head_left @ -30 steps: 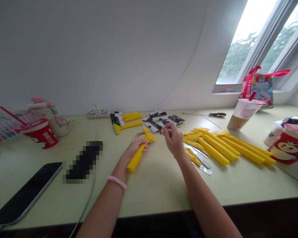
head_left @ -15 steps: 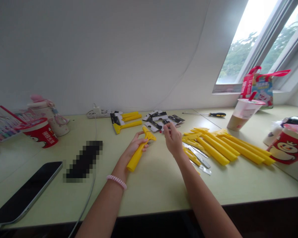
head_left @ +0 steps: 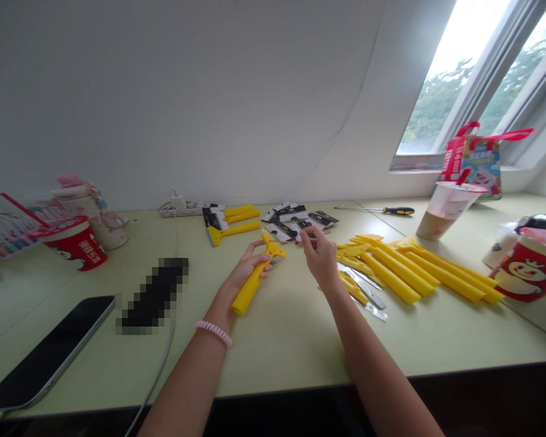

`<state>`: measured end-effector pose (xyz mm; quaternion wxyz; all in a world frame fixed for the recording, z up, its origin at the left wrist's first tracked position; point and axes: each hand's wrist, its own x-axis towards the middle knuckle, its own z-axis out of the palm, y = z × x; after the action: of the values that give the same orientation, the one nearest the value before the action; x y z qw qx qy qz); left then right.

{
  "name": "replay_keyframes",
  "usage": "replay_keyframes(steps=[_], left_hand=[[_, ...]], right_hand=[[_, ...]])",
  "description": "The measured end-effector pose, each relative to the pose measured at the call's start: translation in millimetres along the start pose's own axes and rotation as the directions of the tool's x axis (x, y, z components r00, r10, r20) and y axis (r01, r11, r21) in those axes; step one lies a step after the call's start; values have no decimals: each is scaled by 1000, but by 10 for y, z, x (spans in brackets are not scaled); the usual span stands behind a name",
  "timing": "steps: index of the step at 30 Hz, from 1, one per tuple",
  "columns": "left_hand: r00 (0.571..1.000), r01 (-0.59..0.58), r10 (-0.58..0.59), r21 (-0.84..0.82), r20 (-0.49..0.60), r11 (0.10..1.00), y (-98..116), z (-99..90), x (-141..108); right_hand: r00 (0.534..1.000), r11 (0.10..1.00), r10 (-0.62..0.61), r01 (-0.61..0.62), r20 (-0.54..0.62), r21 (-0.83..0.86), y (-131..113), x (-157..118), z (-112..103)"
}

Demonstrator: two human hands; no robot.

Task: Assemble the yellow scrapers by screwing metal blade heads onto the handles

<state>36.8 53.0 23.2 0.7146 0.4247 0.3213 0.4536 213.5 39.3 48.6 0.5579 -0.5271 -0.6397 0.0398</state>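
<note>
Wrapped round a yellow scraper handle is my left hand; the handle's wide T-shaped head points away from me, tilted over the table. To its right, my right hand is closed in a pinch, apart from the scraper. Something small and partly red shows by its fingertips, too small to name. Beside the right wrist lie more yellow scraper handles and flat clear and metallic strips. Black-and-white printed cards lie beyond the right hand. Several yellow scrapers rest on the table behind my left hand.
A screwdriver lies toward the back right, near a drink cup. Red cups stand at both sides. At left are a phone, a white cable, a pink-lidded bottle and a power strip.
My right hand has shifted slightly to the right, with its fingers turned a little. The left hand and its scraper handle stay almost where they were.
</note>
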Motion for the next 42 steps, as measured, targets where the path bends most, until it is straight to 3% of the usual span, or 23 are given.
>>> replay_keyframes(steps=[4, 14, 21, 24, 26, 29, 31, 34, 37, 42], left_hand=[[1000, 4, -4, 0, -1, 1000, 2, -7, 10], [1000, 5, -5, 8, -3, 1000, -1, -1, 2], [1000, 6, -6, -9, -25, 1000, 21, 25, -14], [997, -25, 20, -67, -70, 997, 59, 24, -10], [990, -61, 46, -113, -131, 992, 81, 4, 5], [978, -88, 53, -170, -201, 981, 100, -43, 34], [975, -95, 53, -192, -215, 977, 104, -68, 45], [975, -95, 48, -208, -218, 974, 104, -76, 45], [978, -86, 40, -216, -206, 973, 102, -63, 43], [979, -105, 64, -207, -194, 973, 92, -53, 52]], right_hand=[[998, 1000, 27, -27, 57, 2, 35, 14, -6], [984, 987, -158, 156, 85, 34, -44, -6, -39], [995, 997, -68, 64, 80, 46, -9, 9, -4], [999, 997, 28, -30, 17, 64, 93, 34, 21], [996, 996, 85, -84, 16, -16, 190, 33, 46], [972, 957, 183, -141, 150, -253, 320, -18, 104], [941, 909, 256, -157, 220, -386, 360, -73, 152], [926, 838, 295, -132, 235, -530, 338, -138, 224], [940, 802, 252, -70, 230, -593, 257, -167, 291], [923, 899, 48, 127, 381, -420, 149, -204, 414]])
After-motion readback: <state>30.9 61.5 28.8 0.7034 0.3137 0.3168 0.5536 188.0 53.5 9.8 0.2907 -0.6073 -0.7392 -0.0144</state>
